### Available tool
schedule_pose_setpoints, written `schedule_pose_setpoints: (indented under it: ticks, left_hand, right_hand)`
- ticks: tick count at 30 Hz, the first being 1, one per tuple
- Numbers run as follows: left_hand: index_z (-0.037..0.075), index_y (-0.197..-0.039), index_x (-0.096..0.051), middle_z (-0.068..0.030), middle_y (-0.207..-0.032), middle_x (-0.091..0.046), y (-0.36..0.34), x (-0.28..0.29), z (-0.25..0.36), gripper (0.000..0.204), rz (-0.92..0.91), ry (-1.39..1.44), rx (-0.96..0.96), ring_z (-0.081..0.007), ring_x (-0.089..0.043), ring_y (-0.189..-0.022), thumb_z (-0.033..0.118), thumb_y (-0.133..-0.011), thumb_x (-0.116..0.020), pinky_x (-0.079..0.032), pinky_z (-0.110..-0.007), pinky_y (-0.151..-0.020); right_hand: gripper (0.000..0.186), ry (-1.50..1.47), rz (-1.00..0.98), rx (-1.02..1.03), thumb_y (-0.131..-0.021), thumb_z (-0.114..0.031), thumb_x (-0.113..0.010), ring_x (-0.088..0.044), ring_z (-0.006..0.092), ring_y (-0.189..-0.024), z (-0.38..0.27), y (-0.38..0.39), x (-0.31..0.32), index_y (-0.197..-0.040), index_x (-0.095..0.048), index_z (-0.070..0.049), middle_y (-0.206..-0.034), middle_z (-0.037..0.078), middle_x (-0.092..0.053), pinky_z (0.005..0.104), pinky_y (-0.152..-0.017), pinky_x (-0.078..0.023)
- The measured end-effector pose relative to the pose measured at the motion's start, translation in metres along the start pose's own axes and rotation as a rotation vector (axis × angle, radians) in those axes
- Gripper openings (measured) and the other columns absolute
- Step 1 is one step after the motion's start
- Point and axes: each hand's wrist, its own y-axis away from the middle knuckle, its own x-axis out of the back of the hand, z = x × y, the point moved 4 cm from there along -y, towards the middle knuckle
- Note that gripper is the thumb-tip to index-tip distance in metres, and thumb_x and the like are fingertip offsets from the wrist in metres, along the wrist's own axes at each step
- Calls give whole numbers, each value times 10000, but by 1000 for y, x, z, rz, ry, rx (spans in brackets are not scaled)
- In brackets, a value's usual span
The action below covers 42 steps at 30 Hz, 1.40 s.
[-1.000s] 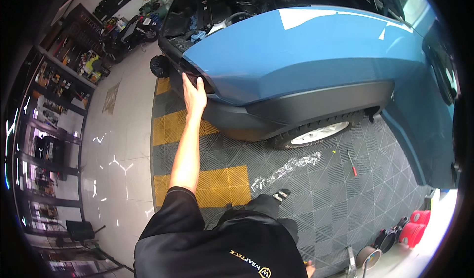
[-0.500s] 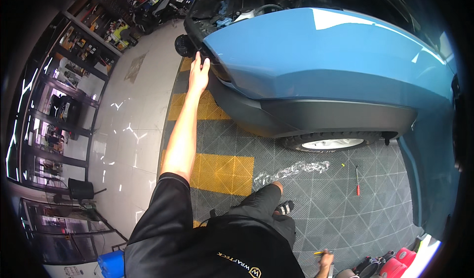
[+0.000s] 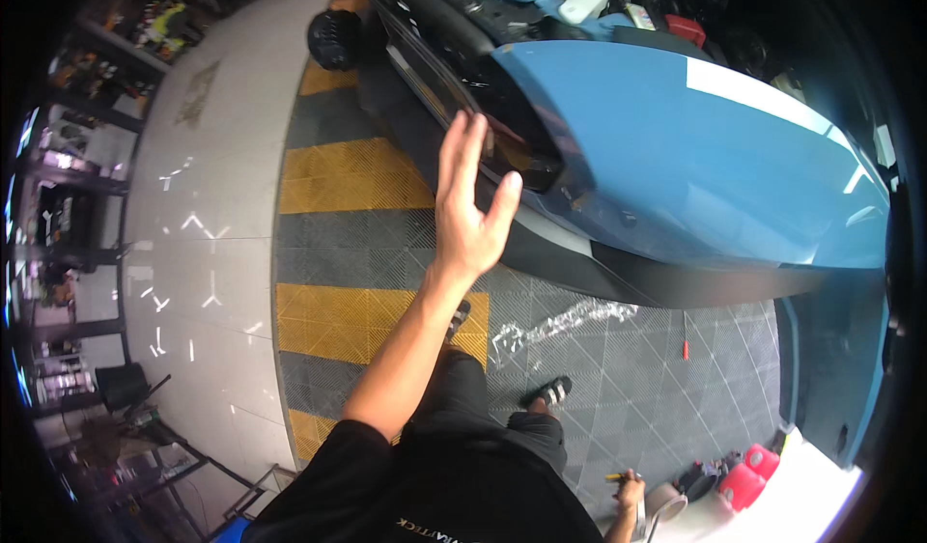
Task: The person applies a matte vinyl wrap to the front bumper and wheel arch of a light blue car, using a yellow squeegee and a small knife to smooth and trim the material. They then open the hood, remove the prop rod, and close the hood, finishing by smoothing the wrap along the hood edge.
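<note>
Head view, with clock directions read across the picture: the left hand (image 3: pixel 471 239) is stretched out, fingers straight and aimed at about 12 o'clock, the thumb standing off toward 1 o'clock. Its grip is wide open and has hold of nothing; whether the fingertips touch anything behind them, I cannot tell. Nearest to it is the dark headlight (image 3: pixel 531 142), just beyond the hand at about 1 o'clock, its long axis running from 11 to 5 o'clock, so the fingers stand at a slant to it rather than along it. Past the headlight, the glossy blue fender (image 3: pixel 666 167) spreads between 2 and 3 o'clock of this hand, its length sloping from 10 to 4 o'clock. Low in the picture, the right hand (image 3: pixel 630 491) is at about 5 o'clock from the left one and well apart from headlight and fender, so the left hand is clearly the nearer. The right grip is curled around a small yellow tool (image 3: pixel 615 476), which pokes out on the 10 o'clock side; its exact kind is too small to make out. Crumpled clear film (image 3: pixel 570 326) lies on the tiled floor (image 3: pixel 628 408), with a red-handled screwdriver (image 3: pixel 686 350) at about 3 o'clock from it.
</note>
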Motion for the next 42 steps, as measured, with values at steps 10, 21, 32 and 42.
schedule_pose_setpoints:
  ticks: [10, 21, 32, 42]
  left_hand:
    - [21, -979, -612, -64, -940, -638, -30, 14, -22, 169, -26, 430, 212, -160, -624, -846, 98, -898, -739, -472, -289, -699]
    - [47, -834, -572, 25, -721, -601, -58, -9, -33, 201, -13, 700, 415, -27, -515, -628, 143, -956, -699, -390, -209, -548]
    - [60, -932, -559, 17, -838, -600, -43, -16, -26, 192, 12, 748, 480, -55, -546, -747, 62, -870, -740, -443, -220, -662]
    - [47, -868, -572, 21, -769, -602, -44, -19, -28, 165, 14, 775, 453, -48, -527, -667, 77, -905, -730, -436, -216, -627]
  right_hand:
    - [478, 325, -121, 348, -1009, -375, -595, -526, 117, -484, -206, 176, -127, -798, -707, 39, -538, 39, -546, 314, -465, -398]
    - [463, 348, -112, 116, -993, -371, -611, -636, 237, -737, -161, 219, -151, -880, -726, 63, -719, 166, -649, 381, -695, -475]
    - [470, 412, -134, -144, -972, -400, -623, -714, 412, -874, -78, 233, -162, -925, -753, 49, -840, 289, -705, 444, -785, -522]
    - [513, 258, -128, 152, -999, -391, -616, -471, 119, -513, -184, 240, -182, -784, -682, 71, -559, 42, -501, 345, -491, -384]
